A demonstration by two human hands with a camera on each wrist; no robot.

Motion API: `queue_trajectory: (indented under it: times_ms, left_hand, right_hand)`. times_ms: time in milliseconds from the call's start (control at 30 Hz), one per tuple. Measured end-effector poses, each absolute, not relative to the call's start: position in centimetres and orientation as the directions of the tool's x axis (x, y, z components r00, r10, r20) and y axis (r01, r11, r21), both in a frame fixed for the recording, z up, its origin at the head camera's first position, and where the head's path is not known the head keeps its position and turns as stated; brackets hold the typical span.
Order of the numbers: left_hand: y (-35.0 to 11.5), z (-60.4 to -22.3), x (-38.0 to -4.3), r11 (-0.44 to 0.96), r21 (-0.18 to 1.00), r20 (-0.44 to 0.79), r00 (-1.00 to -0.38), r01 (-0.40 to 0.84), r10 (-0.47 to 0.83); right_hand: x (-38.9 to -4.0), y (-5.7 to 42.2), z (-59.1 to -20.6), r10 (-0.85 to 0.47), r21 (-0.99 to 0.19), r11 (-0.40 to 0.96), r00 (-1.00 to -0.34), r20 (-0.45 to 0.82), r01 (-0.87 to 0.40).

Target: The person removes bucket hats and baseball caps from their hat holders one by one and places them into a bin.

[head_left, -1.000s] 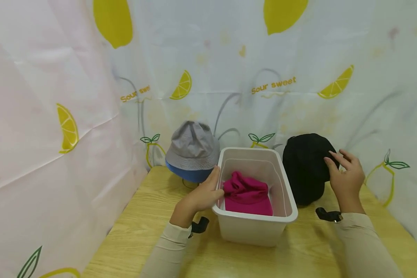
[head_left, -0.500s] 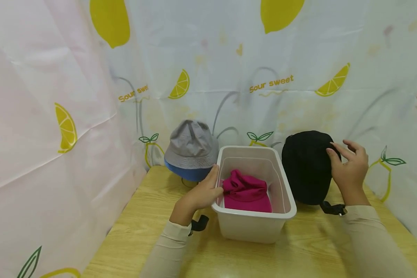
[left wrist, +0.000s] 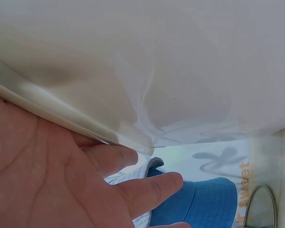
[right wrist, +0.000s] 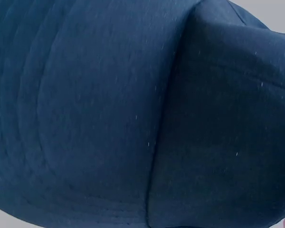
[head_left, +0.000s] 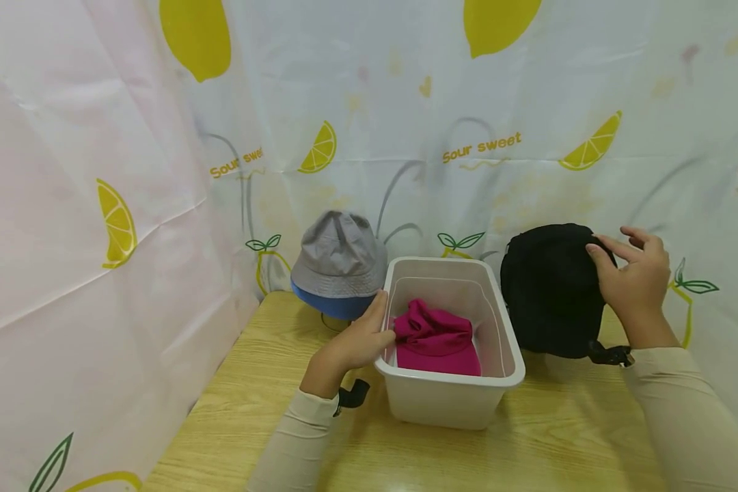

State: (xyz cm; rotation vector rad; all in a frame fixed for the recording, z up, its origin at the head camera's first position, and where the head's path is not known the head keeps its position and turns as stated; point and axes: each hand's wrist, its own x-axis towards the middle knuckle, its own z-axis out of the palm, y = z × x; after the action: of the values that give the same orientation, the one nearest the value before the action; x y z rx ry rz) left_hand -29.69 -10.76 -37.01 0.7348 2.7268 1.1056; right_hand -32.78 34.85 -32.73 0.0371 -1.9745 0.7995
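Observation:
My left hand (head_left: 353, 342) holds the left rim of a white plastic bin (head_left: 445, 403), its thumb over the edge and its fingers along the outer wall. Inside the bin lies a crumpled magenta cap (head_left: 436, 331), brim toward me. To the right, my right hand (head_left: 639, 280) pinches the crown of a black baseball cap (head_left: 550, 287) between thumb and fingers. The cap's brim (right wrist: 95, 114) and crown fill the right wrist view, which hides most of that hand. The left wrist view shows the palm (left wrist: 42, 171) against the bin's rim.
A grey bucket hat (head_left: 341, 256) sits over a blue hat (head_left: 329, 305) on a wire stand (head_left: 332, 324), left of the bin. Behind the wooden table (head_left: 246, 396) hangs a lemon-print curtain (head_left: 369, 102), which also covers the left side.
My right hand has moved right and up, and the black cap has shifted with it, its brim swinging toward the right wrist. The left hand and the bin stay nearly where they were.

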Motion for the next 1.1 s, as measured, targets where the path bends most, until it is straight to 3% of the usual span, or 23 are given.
queue_trajectory:
  times_ms: [533,767,1100]
  left_hand:
    - [-10.8,-36.9,-29.6,0.615,0.687,0.070,-0.877,0.387,0.475]
    - [-10.6,-36.8,-29.5,0.621,0.684,0.068,-0.881,0.383,0.468]
    - [-10.7,-36.9,-29.5,0.616,0.685,0.077,-0.879,0.389,0.470]
  right_hand:
    - [-32.3,35.4,-29.2,0.266,-0.492,0.810,-0.548,0.793,-0.320]
    - [-32.0,35.3,-27.7,0.229,-0.443,0.821,-0.503,0.834,-0.361]
    - [-31.8,34.7,-24.8,0.186,-0.392,0.858,-0.510,0.840,-0.332]
